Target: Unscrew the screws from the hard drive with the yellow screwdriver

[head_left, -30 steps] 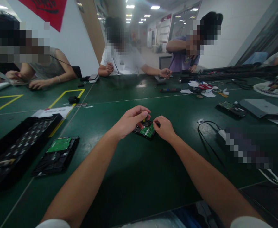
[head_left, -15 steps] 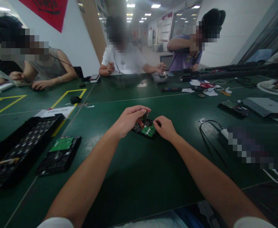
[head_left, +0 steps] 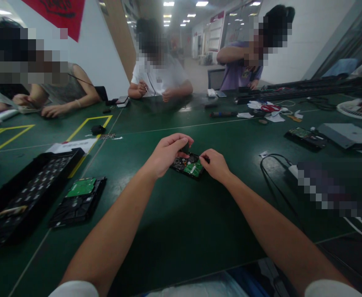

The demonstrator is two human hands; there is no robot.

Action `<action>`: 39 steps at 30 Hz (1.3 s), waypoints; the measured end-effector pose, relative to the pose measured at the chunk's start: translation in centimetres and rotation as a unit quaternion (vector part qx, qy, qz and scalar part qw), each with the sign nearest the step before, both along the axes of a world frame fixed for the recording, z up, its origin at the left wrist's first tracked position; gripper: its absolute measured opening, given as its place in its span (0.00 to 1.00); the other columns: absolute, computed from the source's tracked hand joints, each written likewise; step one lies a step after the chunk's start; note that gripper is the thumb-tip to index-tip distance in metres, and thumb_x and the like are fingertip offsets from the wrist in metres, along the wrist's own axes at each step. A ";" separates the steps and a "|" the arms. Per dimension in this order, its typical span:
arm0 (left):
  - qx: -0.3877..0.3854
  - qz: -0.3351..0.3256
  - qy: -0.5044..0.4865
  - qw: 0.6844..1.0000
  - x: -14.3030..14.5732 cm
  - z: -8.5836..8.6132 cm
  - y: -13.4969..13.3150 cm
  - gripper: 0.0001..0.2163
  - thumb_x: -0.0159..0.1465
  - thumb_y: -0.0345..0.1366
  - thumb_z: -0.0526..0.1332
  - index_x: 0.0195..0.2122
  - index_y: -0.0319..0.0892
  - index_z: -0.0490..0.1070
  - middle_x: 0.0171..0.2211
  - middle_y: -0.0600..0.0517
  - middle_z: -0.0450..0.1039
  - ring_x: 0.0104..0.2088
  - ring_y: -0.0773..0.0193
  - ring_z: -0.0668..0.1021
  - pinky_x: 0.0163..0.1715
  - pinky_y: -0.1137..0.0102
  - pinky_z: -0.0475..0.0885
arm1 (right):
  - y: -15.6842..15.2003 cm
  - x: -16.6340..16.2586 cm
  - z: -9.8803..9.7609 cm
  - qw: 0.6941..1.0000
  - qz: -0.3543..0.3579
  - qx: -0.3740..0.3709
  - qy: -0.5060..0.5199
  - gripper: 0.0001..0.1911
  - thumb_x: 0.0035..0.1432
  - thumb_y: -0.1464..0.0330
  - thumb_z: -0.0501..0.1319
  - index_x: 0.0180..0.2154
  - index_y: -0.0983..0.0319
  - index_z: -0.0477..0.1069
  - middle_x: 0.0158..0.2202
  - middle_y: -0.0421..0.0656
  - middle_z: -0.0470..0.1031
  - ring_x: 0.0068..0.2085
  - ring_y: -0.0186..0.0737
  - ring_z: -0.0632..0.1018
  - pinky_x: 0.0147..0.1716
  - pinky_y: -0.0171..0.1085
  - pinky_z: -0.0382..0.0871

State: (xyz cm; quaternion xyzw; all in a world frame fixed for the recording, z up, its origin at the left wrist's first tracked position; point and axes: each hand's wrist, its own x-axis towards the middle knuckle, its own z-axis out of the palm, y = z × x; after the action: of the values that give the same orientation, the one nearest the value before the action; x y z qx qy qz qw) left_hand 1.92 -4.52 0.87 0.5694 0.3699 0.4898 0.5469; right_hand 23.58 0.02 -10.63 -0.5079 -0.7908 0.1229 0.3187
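In front of me on the green table lies a hard drive [head_left: 193, 168], its green circuit board facing up. My left hand [head_left: 170, 153] is closed round a small dark object [head_left: 186, 148] above the far left part of the drive; the fingers hide most of it, and its kind does not show. The thumb and fingers of my right hand [head_left: 214, 164] pinch the drive's right edge. A second hard drive [head_left: 79, 201], also with a green board, rests on the table to the left of my left forearm.
A long black tray [head_left: 41, 165] stands at the left. At the right are a third hard drive [head_left: 304, 138], a grey metal box [head_left: 344, 136] and a cable [head_left: 263, 169]. Scraps of paper [head_left: 275, 117] lie farther back. Three people sit across the table [head_left: 156, 247].
My left hand has moved slightly up and left, and the orange piece seen below its fingers no longer shows. My right hand stays at the drive's edge. The middle co-worker's hand drew inward.
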 end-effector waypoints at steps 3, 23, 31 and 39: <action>0.027 0.004 0.042 0.999 -0.1 -0.3 0.1 0.14 0.63 0.48 0.69 0.38 0.41 0.80 0.41 0.49 0.76 0.38 0.64 0.75 0.34 0.72 0.75 | 0.0 0.0 0.0 1.000 0.003 0.004 -0.003 0.05 0.67 0.69 0.61 0.38 0.60 0.75 0.39 0.45 0.77 0.39 0.42 0.75 0.40 0.41 0.67; 0.019 -0.069 0.064 0.995 -0.3 -0.3 -0.2 0.12 0.66 0.44 0.66 0.45 0.41 0.76 0.40 0.48 0.76 0.35 0.65 0.76 0.30 0.72 0.72 | 0.0 0.2 -0.2 0.999 0.003 -0.019 0.034 0.05 0.66 0.67 0.62 0.39 0.60 0.75 0.38 0.45 0.78 0.39 0.42 0.76 0.40 0.40 0.67; 0.004 -0.023 0.028 0.999 -0.1 0.0 -0.1 0.10 0.66 0.43 0.65 0.38 0.41 0.73 0.37 0.48 0.76 0.38 0.62 0.78 0.31 0.71 0.73 | 0.3 0.4 -0.8 0.993 -0.017 -0.059 0.096 0.08 0.70 0.64 0.57 0.41 0.59 0.73 0.36 0.43 0.77 0.37 0.41 0.75 0.37 0.39 0.66; 0.019 -0.029 0.055 0.998 -0.1 -0.5 0.1 0.12 0.65 0.45 0.67 0.39 0.41 0.79 0.39 0.48 0.76 0.36 0.64 0.75 0.31 0.71 0.71 | 0.1 0.3 -0.7 0.996 0.010 -0.045 0.081 0.07 0.67 0.65 0.59 0.40 0.59 0.74 0.37 0.43 0.77 0.37 0.41 0.74 0.38 0.39 0.66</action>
State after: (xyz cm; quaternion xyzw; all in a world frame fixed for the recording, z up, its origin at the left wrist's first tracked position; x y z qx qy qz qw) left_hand 1.81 -4.40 0.34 0.6161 0.3736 0.4483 0.5290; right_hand 23.85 0.17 -11.30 -0.5024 -0.7608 0.2023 0.3577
